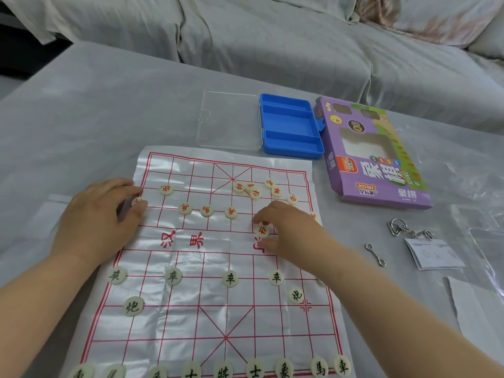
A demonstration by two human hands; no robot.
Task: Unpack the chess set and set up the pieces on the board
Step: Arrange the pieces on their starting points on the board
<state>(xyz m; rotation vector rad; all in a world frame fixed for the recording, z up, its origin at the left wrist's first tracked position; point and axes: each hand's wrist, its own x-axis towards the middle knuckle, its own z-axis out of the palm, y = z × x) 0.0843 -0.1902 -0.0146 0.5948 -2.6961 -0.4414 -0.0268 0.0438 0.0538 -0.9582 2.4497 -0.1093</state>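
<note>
A white plastic board sheet (212, 246) with red grid lines lies on the table. Black-lettered round pieces stand in rows on its near half, such as one (230, 278) in the middle. Red-lettered pieces are scattered on the far half, with a loose cluster (252, 188) at the back right. My left hand (101, 222) rests at the board's left edge and pinches a red piece (137, 201) between thumb and fingers. My right hand (289, 233) pinches another red piece (261, 231) near the board's middle right.
An open blue case (291, 126) with its clear lid (229, 120) lies beyond the board. A purple cardboard box (373, 154) sits to its right. Metal ring puzzles (398, 227), a small hook (375, 255) and paper slips (433, 255) lie at the right. A covered sofa is behind.
</note>
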